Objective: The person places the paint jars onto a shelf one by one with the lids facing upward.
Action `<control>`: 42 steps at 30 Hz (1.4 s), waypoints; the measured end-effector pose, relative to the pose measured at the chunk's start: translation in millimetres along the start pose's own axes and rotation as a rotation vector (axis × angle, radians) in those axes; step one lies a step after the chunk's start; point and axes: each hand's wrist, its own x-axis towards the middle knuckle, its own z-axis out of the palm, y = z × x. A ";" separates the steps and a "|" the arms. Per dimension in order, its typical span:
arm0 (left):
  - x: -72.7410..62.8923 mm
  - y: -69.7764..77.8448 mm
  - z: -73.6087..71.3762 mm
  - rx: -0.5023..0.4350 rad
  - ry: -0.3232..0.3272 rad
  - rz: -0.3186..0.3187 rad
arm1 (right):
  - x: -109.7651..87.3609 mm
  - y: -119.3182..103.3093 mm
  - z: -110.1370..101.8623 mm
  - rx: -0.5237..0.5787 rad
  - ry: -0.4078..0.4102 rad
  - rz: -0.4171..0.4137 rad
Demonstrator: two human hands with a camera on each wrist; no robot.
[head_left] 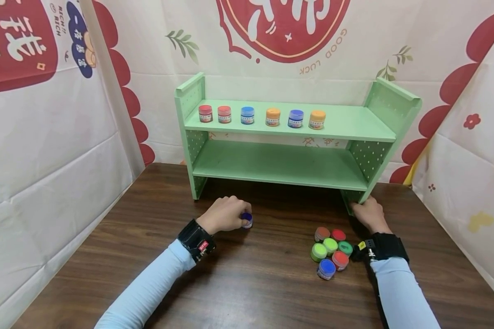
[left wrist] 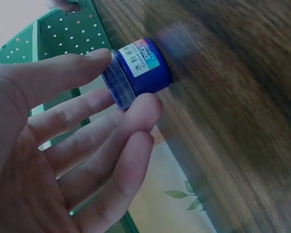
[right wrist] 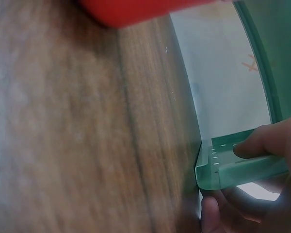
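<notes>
My left hand (head_left: 227, 214) pinches a small dark blue paint jar (left wrist: 144, 68) between thumb and fingers, low over the brown table in front of the shelf. A clear lid and a white label show on the jar in the left wrist view. Over at the right, my right hand (head_left: 369, 214) grips the foot of the green two-tier shelf (head_left: 280, 164). In the right wrist view, its thumb (right wrist: 252, 143) lies on one face of the perforated side panel (right wrist: 228, 160) and the other fingers curl round behind it.
Six jars, among them a red jar (head_left: 205, 114) and an orange jar (head_left: 317, 119), stand in a row on the upper tier. Several more jars, including a green jar (head_left: 345, 248) and a blue jar (head_left: 326, 269), cluster on the table (head_left: 267, 283) beside the right wrist.
</notes>
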 end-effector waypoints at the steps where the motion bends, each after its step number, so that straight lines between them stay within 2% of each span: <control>1: -0.2 0.0 0.0 0.000 0.001 0.001 | 0.1 0.0 0.0 -0.001 0.000 0.000; 29: 0.0 -0.6 1.8 -0.005 0.021 0.002 | 0.1 0.1 -0.6 0.004 -0.016 0.019; 42: 1.1 1.5 4.0 0.006 0.017 -0.006 | -0.2 3.2 0.3 0.004 -0.007 -0.005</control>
